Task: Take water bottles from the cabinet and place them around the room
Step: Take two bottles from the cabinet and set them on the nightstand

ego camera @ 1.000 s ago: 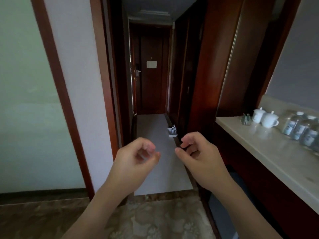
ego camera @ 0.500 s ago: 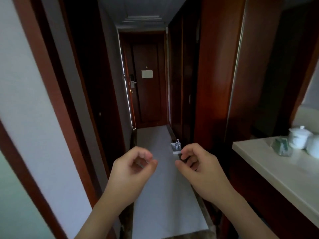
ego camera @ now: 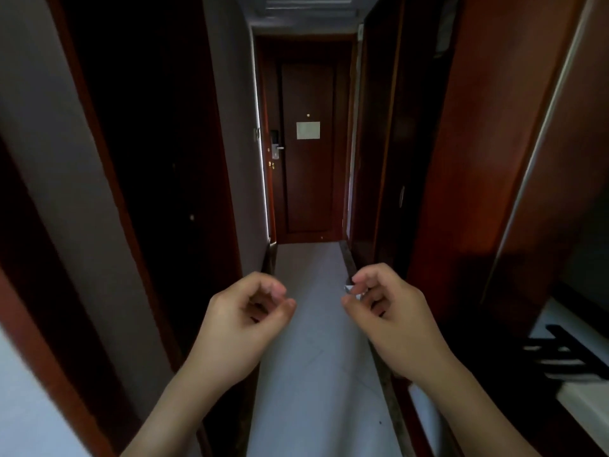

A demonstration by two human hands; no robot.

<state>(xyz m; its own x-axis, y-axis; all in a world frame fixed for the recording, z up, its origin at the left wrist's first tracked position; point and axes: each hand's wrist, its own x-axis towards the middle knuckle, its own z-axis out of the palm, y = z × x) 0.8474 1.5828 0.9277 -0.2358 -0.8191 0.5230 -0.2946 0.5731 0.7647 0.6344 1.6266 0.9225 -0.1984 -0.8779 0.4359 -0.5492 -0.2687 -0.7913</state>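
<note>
In the narrow hallway, no water bottle shows plainly. The only hint is a small white corner of something low by the right-hand skirting, peeking out past the knuckles of the right hand; too little of it shows to say what it is. The tall dark reddish-brown wooden cabinet panels line the right side of the passage, shut, with a slim metal pull on one of them. I judge that is where the bottles would come from, so the fetching has not yet begun.

Both hands are carried in front at waist level, well apart. The right hand has its fingers loosely curled towards the thumb and holds nothing. The left hand is the same, curled and bare.

Beyond them, the pale grey tiled floor runs to a dark brown wooden entrance door with a pale rectangular notice and a silver lever lock. To the left is a black open doorway; at the lower right is the edge of a pale stone counter.

The risks from here come from the setting. The passage is dim and tight, so a foot could catch the white thing on the floor. A cabinet door swung open could take up most of the width. Grabbing several bottles at once with both hands could let one slip.
</note>
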